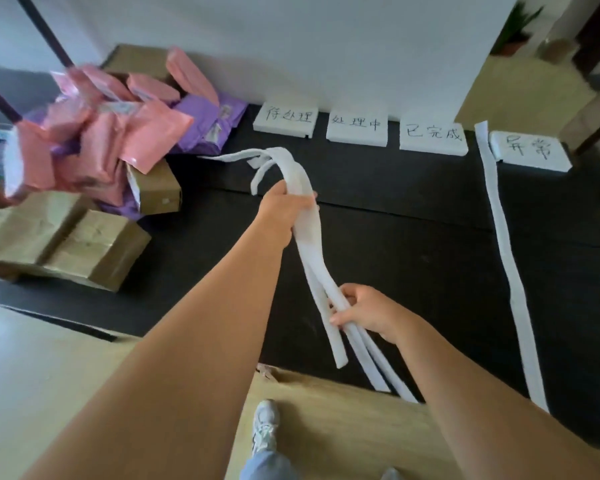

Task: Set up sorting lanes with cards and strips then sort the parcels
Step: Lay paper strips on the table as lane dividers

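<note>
Strips [308, 244] bunched above the mat [413, 271]. Left hand [286, 207] grips the upper part, right hand [364, 311] the lower, fingers curled round. Likely light, limp foam; sags, so hold near both ends.

I cannot read labels on the blurred pink and purple plastic parcels [94, 133]. The left edge cuts the brown cardboard boxes [66, 237]; the left hand [284, 207] covers part of the white foam strips [310, 244].

The left arm stretches far out, the left hand [286, 206] curled round the strips [309, 244]. Nearer and to the right, the right hand [368, 311] grips the same strips.
</note>
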